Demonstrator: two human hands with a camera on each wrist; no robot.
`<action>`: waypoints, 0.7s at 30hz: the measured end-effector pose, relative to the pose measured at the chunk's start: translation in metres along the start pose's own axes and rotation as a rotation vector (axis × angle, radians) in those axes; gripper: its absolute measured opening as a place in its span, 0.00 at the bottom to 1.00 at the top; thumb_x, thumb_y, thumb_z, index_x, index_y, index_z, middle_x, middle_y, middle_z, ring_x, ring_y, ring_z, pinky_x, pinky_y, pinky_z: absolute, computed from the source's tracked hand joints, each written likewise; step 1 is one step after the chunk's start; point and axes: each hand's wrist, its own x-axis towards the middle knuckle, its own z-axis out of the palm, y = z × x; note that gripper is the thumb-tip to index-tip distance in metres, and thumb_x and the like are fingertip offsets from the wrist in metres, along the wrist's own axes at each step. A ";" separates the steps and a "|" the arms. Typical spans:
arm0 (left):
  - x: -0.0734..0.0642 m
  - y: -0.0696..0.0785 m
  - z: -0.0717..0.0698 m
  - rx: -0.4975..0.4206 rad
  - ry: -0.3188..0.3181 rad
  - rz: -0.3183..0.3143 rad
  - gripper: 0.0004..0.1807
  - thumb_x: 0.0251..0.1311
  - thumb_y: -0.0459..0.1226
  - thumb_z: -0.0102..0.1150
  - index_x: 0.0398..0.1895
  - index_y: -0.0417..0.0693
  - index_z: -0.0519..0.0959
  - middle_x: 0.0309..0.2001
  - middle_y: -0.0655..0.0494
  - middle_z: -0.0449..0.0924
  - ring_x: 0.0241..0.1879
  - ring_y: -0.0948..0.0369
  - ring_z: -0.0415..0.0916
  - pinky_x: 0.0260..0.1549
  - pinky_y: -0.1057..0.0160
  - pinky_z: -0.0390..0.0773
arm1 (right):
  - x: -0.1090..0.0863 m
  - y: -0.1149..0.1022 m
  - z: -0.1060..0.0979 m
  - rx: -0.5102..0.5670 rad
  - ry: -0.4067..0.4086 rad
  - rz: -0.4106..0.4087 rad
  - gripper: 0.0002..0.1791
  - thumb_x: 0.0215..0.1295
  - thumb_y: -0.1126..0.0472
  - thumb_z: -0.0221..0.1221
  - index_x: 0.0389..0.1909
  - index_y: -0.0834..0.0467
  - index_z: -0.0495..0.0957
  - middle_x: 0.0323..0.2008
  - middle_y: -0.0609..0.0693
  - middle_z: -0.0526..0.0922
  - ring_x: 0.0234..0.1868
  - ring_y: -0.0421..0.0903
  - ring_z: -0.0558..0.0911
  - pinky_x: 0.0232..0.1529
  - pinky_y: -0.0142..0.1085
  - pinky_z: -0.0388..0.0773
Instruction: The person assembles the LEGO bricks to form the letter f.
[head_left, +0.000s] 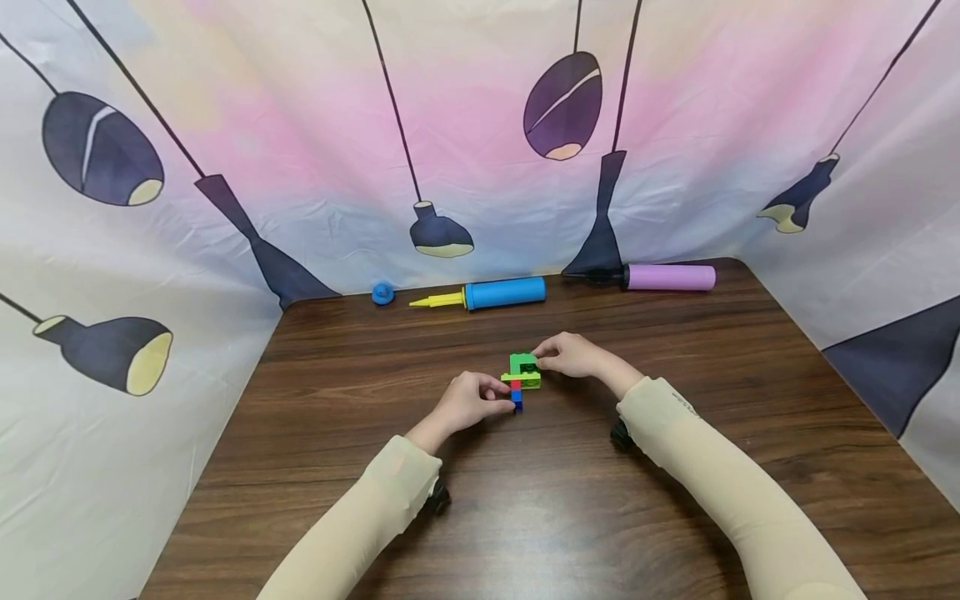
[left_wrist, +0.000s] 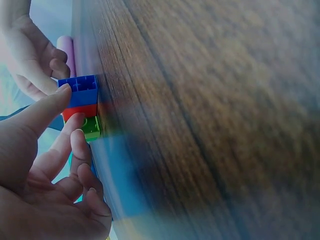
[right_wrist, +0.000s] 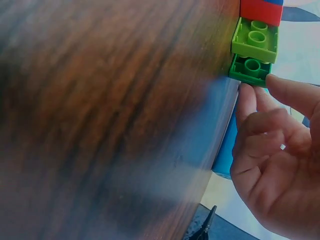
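Observation:
Several plastic toy bricks are joined in one piece between the two hands, low over the wooden table (head_left: 555,517). A blue brick (left_wrist: 82,97) forms the near end, followed by a red brick (right_wrist: 260,11), a lime green brick (right_wrist: 256,42) and a darker green brick (right_wrist: 250,70) at the far end. My left hand (head_left: 467,402) pinches the near end, its thumb on the blue brick and a fingertip by the red one. With thumb and forefinger my right hand (head_left: 577,357) grips the darker green brick. Hollow undersides show in both wrist views.
Along the table's back edge lie a blue hand pump (head_left: 506,292) with a yellow nozzle, a purple hand pump (head_left: 670,277) with a black nozzle, and a small round blue object (head_left: 382,292). Behind them hangs a cloth (head_left: 315,125) printed with lamps.

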 end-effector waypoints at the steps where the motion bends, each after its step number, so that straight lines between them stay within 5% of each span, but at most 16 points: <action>1: 0.000 0.000 0.000 0.000 0.000 0.000 0.12 0.54 0.41 0.71 0.40 0.45 0.85 0.23 0.56 0.75 0.22 0.62 0.66 0.22 0.66 0.64 | 0.000 0.000 0.000 -0.003 0.002 0.002 0.18 0.71 0.57 0.55 0.58 0.59 0.77 0.48 0.57 0.81 0.33 0.46 0.75 0.41 0.42 0.70; 3: 0.000 0.000 0.000 0.000 0.000 -0.002 0.13 0.54 0.41 0.71 0.40 0.45 0.85 0.23 0.56 0.75 0.22 0.62 0.66 0.22 0.66 0.65 | -0.001 0.000 -0.001 -0.012 0.005 -0.005 0.18 0.71 0.57 0.54 0.57 0.59 0.77 0.55 0.56 0.78 0.37 0.46 0.74 0.45 0.43 0.69; 14: -0.002 0.000 -0.001 -0.011 -0.019 0.003 0.14 0.55 0.43 0.70 0.41 0.45 0.86 0.22 0.56 0.75 0.21 0.63 0.66 0.21 0.66 0.64 | 0.001 0.002 -0.001 -0.008 -0.009 -0.012 0.20 0.72 0.56 0.54 0.60 0.58 0.75 0.59 0.57 0.75 0.51 0.49 0.75 0.52 0.47 0.69; 21: -0.010 -0.002 -0.017 -0.042 -0.092 0.009 0.14 0.59 0.43 0.66 0.43 0.44 0.85 0.28 0.55 0.80 0.26 0.62 0.68 0.25 0.65 0.67 | -0.005 0.006 -0.005 0.042 0.027 -0.013 0.21 0.72 0.53 0.53 0.61 0.56 0.74 0.53 0.56 0.77 0.44 0.49 0.76 0.47 0.46 0.71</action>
